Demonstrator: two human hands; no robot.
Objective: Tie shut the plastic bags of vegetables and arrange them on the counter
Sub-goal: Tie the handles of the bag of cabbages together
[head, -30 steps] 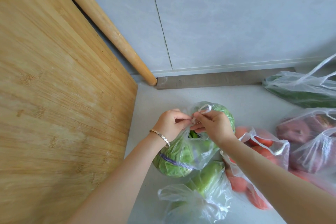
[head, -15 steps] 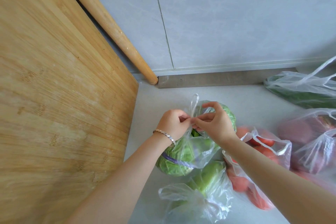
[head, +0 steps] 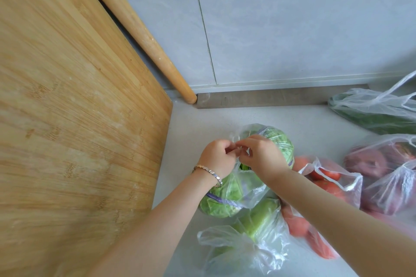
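Observation:
A clear plastic bag of green cabbage (head: 227, 198) stands on the pale counter (head: 202, 123) in the middle of the view. My left hand (head: 217, 157) and my right hand (head: 261, 155) meet above it, each pinching one of the bag's thin handle strips, which cross between my fingertips. In front of it lies a second clear bag with a pale green vegetable (head: 258, 238). To the right sit a bag of red tomatoes (head: 324, 177), a bag of purple-red vegetables (head: 387, 175) and, farther back, a bag of dark green vegetables (head: 378, 114).
A large wooden cutting board (head: 72, 119) leans on the left, filling that side. A wooden rolling pin (head: 139, 31) rests diagonally against the grey tiled wall (head: 292, 24). A dark strip (head: 281, 98) runs along the wall's foot.
The upright handle loop seen half a second ago has been pulled down between my fingers. Both hands have closed tighter together over the cabbage bag.

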